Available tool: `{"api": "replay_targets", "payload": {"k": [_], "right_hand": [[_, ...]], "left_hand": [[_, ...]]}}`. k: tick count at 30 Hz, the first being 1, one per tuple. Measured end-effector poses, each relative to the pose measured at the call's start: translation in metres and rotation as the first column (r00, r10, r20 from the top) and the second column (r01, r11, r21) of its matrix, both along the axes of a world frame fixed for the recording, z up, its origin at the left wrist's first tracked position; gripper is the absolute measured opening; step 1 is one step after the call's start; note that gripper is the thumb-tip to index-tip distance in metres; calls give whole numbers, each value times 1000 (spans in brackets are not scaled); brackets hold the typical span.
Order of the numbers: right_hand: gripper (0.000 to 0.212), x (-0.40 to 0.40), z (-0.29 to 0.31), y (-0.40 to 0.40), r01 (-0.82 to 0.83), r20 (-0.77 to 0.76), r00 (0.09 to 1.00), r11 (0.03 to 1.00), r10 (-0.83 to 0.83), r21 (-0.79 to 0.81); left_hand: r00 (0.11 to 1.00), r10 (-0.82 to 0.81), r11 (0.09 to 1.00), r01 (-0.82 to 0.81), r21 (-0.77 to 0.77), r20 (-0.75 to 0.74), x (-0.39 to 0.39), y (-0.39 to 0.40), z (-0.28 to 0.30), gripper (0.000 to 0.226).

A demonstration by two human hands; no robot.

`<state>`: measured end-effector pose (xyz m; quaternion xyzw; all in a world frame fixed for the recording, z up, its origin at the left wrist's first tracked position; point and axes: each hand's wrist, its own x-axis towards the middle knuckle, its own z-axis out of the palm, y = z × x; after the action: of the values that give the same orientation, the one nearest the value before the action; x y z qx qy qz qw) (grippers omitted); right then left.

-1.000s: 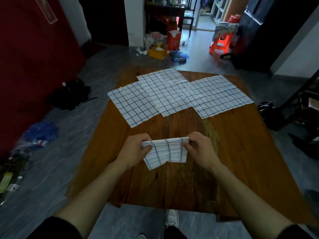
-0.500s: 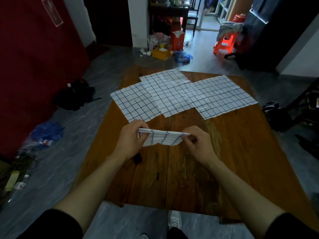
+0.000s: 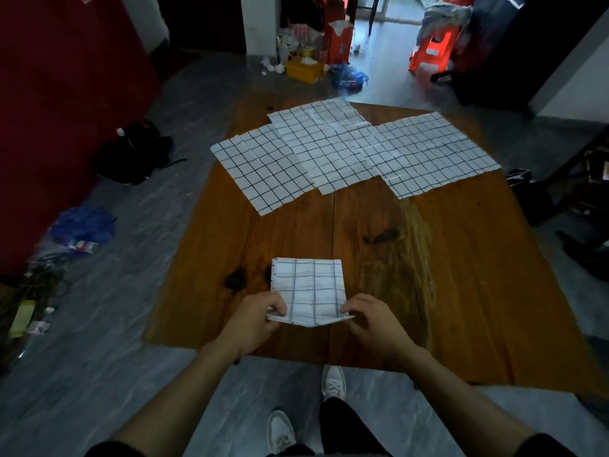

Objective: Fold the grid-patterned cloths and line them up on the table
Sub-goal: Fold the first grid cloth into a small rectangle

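1. One cloth [image 3: 308,288] lay partly folded on the near part of the table [image 3: 445,275], its far end flat on the wood and its near edge lifted.
2. The left hand [image 3: 253,321] pinched the near-left corner of that cloth, fingers curled round the edge; the right hand [image 3: 372,319] pinched the near-right corner the same way.
3. By the look of it, this cloth was mid-fold: it was already narrow and layered, and one more fold seemed to be in hand.
4. Three flat cloths [image 3: 329,143] lay open at the far side of the table, overlapping one another, the middle one on top of its neighbours. None of them looked folded.
5. So the task seemed barely begun: no finished cloth was lined up anywhere, and three waited untouched.
6. The table was dark brown wood with a visible grain, a seam down the middle and dark knots near the folded cloth.
7. The room was dim, with a grey stone-look floor [image 3: 108,324].
8. A red wall [image 3: 49,110] stood at the left, a black bag [image 3: 138,153] below it, and litter [image 3: 75,232] lay nearer.
9. Beyond the table were boxes [image 3: 306,69] and an orange stool [image 3: 430,57].
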<state>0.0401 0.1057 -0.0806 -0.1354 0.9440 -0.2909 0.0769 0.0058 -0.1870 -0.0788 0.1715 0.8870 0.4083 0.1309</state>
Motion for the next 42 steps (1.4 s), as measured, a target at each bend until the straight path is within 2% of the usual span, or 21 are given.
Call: {"api": "replay_targets", "payload": {"k": [3,7,13,19,25,30,35,39,42], "right_hand": [[39,4,-13,-5,-53,-31,998,992,57,114],[55,-3,-23,-11,-133,-1,991,976,135,175],[46,-8,-32,-18,-163,-1,986,960,168,226],[49,-13,-37,-21,-144,-13,988,944,155,297],[23,-21,-34,-25,-6,-43,999,977,16,215],[13,-26,-37,-24,106,76,990,981,-120,162],[4,-30,-30,-25,211,175,964,976,-199,-54],[7,-36,-30,-22,297,185,942,952,-279,-73],[13,-39,-33,-22,411,198,898,910,-394,-54]], "left_hand": [[1000,-21,1000,21,-8,5,6,-2,-5,32],[1000,3,1000,-3,8,-1,8,-4,-8,33],[999,38,998,-37,41,-10,8,-6,-6,26],[999,48,995,-48,83,5,9,-10,-10,25],[997,67,993,-70,97,30,5,-15,-6,23],[986,154,982,-160,97,63,-9,-10,0,15],[962,265,956,-271,115,66,-33,7,4,18],[917,373,923,-382,46,142,-54,15,-5,34],[889,441,898,-437,-56,127,-62,21,-9,57]]}}
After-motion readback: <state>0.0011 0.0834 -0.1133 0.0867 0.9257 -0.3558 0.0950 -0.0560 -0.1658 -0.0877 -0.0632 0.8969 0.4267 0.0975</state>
